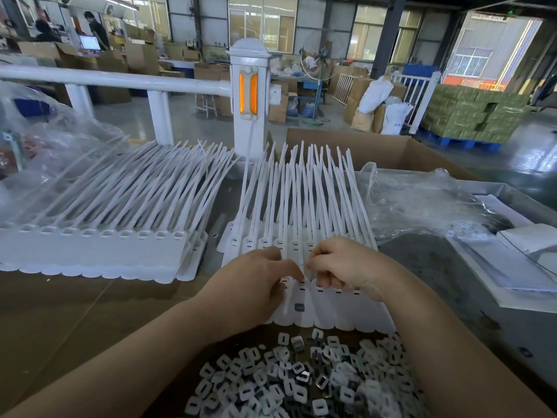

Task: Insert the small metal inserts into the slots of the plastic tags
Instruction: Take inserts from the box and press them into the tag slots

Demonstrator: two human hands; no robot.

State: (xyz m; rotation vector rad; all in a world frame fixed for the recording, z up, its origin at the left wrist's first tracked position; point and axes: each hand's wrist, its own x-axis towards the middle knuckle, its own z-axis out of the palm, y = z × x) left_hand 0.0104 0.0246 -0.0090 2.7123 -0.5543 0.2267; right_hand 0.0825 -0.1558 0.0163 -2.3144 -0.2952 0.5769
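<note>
**Both hands at the slot row**

My strip of white plastic tags [328,309] lies straight ahead, flat heads nearest me, long thin tails running toward twelve o'clock and fanning slightly. My left hand [256,282] rests on the strip's left end, fingers extended onto the slot row. My right hand [340,267] has fingers curled, grip pinched down at a slot; whether an insert sits between the fingertips, I cannot tell. One dark insert [299,307] lies on a tag head. At six o'clock, a heap of small inserts [295,378], white and metallic. At ten o'clock, a second tag stack [99,248] on the brown desk [60,312]. Beyond: white railing [120,79], cardboard box [376,152], factory floor.
</note>
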